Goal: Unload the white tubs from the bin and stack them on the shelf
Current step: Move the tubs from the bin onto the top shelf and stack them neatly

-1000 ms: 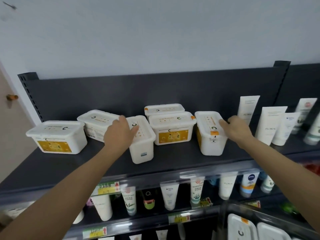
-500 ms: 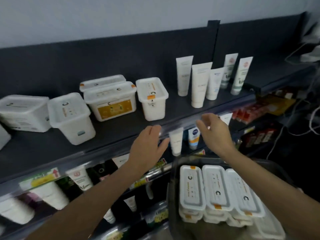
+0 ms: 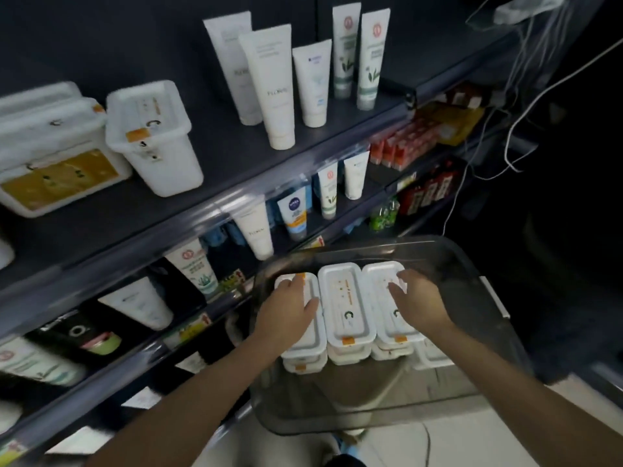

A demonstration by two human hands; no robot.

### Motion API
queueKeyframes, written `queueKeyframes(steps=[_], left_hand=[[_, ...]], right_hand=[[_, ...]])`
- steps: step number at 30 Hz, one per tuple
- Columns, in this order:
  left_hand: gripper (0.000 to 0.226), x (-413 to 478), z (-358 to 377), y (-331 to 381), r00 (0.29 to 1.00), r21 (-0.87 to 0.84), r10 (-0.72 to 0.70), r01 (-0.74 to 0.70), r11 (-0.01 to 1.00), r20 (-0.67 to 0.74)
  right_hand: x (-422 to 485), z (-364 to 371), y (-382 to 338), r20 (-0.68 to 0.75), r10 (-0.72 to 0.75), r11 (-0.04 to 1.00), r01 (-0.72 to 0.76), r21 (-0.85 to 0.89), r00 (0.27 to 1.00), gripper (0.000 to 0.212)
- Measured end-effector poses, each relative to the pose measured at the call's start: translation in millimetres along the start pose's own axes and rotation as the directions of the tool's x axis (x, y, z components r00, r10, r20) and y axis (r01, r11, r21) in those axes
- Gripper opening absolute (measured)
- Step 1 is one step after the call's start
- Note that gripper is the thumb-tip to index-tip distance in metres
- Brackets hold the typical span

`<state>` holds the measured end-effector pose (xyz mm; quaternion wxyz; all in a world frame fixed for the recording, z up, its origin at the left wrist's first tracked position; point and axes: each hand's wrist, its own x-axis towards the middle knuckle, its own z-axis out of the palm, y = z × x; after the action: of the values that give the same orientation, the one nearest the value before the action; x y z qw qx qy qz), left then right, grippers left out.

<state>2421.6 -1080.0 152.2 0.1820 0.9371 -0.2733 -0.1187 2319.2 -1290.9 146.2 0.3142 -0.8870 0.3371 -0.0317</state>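
Note:
A smoky see-through bin [image 3: 472,261] sits low in front of me, with several white tubs packed side by side in it. My left hand [image 3: 286,308] lies flat on the lid of the left tub [image 3: 305,345], fingers apart. My right hand [image 3: 418,301] rests on the right tub [image 3: 381,274], fingers spread. The middle tub [image 3: 344,298] is untouched between them. More tubs lie underneath, partly hidden. On the dark top shelf [image 3: 236,156] stand a tub turned end-on [image 3: 155,136] and a tub with a yellow label [image 3: 57,156].
White cosmetic tubes [image 3: 269,85] stand upright on the top shelf, right of the tubs. Lower shelves hold more tubes [image 3: 293,214] and red boxes [image 3: 404,143]. White cables [image 3: 526,79] hang at the right. Pale floor [image 3: 472,433] shows below the bin.
Both hands left the tubs on the shelf, dropped down and to the right, and came to rest on tub lids inside the bin. My view swung down with them.

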Motion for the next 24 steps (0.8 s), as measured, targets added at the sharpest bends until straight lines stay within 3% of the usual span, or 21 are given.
queueKeyframes(steps=[6, 13, 17, 24], left_hand=[[0.042, 9, 34, -15, 0.959, 0.032, -0.243, 0.241, 0.97, 0.146], [0.048, 15, 57, -27, 0.843, -0.001, -0.473, 0.489, 0.872, 0.256], [0.038, 17, 65, -35, 0.783, -0.085, -0.534, 0.585, 0.806, 0.32], [0.028, 16, 70, -35, 0.771, -0.143, -0.572, 0.622, 0.77, 0.281]], right_hand=[[8, 14, 48, 0.108, 0.2, 0.975, -0.188, -0.118, 0.974, 0.037], [29, 31, 60, 0.131, 0.335, 0.942, -0.333, -0.035, 0.933, 0.032], [33, 36, 66, 0.168, 0.378, 0.926, -0.377, -0.037, 0.911, 0.03], [35, 33, 75, 0.181, 0.396, 0.916, -0.401, -0.009, 0.9, 0.029]])
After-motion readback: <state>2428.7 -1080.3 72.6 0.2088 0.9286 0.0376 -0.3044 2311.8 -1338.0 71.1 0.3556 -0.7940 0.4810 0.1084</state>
